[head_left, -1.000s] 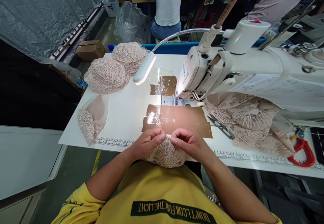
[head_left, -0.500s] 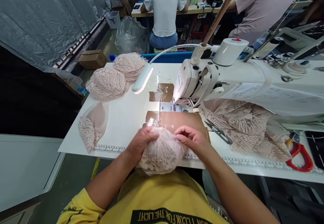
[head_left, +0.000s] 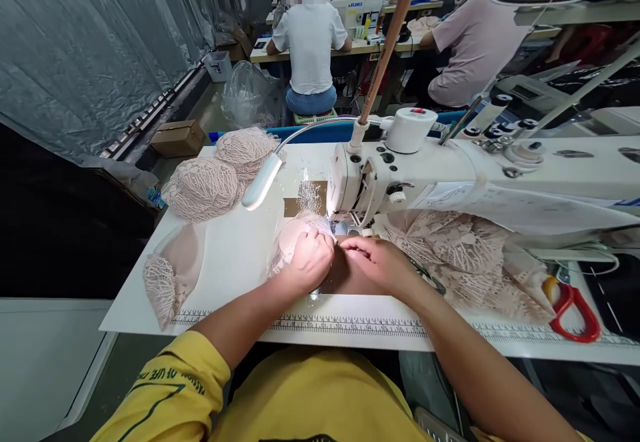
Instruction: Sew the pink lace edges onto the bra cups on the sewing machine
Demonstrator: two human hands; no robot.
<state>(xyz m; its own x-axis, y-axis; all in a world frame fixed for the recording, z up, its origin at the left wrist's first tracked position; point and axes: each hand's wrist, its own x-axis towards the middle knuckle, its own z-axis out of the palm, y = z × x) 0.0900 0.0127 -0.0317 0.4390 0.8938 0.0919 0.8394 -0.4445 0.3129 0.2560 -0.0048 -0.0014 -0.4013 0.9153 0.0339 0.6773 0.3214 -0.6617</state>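
A pale pink lace bra cup [head_left: 291, 234] lies beside the needle area of the white sewing machine [head_left: 345, 185], its smooth inner side partly showing. My left hand [head_left: 313, 260] is closed on the cup's right edge, the fingers bunched over the lace. Just to the right, my right hand [head_left: 375, 262] has its thumb and forefinger pinched together close to the needle. What they pinch is too small to make out. Brown taped cardboard [head_left: 345, 279] lies under both hands. Behind my right hand, dark thread snips [head_left: 433, 281] are partly hidden.
Stacked lace cups [head_left: 203, 189] sit at the table's back left, and a single lace piece [head_left: 173, 272] lies nearer the front. A lamp [head_left: 263, 182] reaches over the table. Heaped lace [head_left: 465, 255] and red-handled scissors [head_left: 575, 312] lie right. Two people sit beyond.
Both hands have moved forward from the table's front edge to the machine's needle area, carrying the lace bra cup. It has turned so its smooth inside shows. The camera view has shifted too.
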